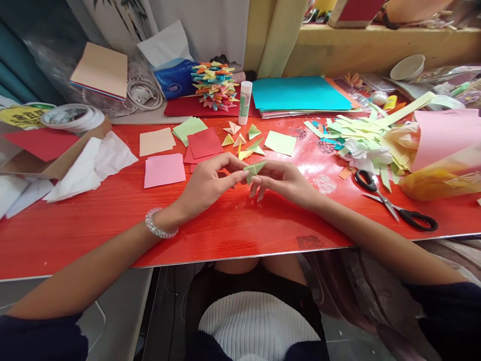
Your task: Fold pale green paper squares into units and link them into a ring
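Observation:
Between my two hands, above the red table (pixel 210 225), is a small folded green paper (pixel 254 171). My left hand (pixel 210 183), with a clear bead bracelet at the wrist, pinches its left side between thumb and fingers. My right hand (pixel 283 181) holds its right side, the fingers curled below. Just beyond my hands lie several small folded paper pieces (pixel 254 132) in pink, yellow and green. Square paper stacks lie around them: pink (pixel 164 170), red (pixel 205 143), peach (pixel 156 141) and light green (pixel 280 143).
A glue stick (pixel 245 103) stands beside a colourful folded-paper model (pixel 215 86). Blue sheets (pixel 300 94) lie at the back. Black-handled scissors (pixel 387 200) rest open at the right, near a heap of paper strips (pixel 364 133). A cardboard box (pixel 56 168) sits at the left.

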### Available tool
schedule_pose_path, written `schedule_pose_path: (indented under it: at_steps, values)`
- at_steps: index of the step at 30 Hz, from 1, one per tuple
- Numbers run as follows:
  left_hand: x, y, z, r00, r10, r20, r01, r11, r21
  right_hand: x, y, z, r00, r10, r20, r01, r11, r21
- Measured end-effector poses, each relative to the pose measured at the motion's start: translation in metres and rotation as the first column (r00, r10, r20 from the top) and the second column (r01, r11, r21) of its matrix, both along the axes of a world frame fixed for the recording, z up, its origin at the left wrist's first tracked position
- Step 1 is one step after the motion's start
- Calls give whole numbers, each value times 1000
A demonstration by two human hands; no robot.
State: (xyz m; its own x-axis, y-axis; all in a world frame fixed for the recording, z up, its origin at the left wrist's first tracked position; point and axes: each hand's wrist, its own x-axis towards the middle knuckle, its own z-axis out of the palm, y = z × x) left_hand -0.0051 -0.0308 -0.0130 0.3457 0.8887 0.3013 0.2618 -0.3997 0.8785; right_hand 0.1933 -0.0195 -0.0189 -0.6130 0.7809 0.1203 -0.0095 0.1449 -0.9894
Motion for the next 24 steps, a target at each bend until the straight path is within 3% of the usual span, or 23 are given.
schedule_pose_path:
  at_steps: [6, 11, 24]
  values:
    - [1, 0, -1, 993, 32, -110, -2, 964, 265, 1, 3, -1, 1000, 16, 3, -16, 1000, -15]
    - [0, 0, 1, 989, 24, -143, 34, 919, 392, 2, 3, 1, 999, 52, -12, -52, 996, -71]
    - [-1, 2, 0, 976, 48, -214, 53, 895, 444, 2, 2, 4, 997, 78, 1, -78, 993, -90]
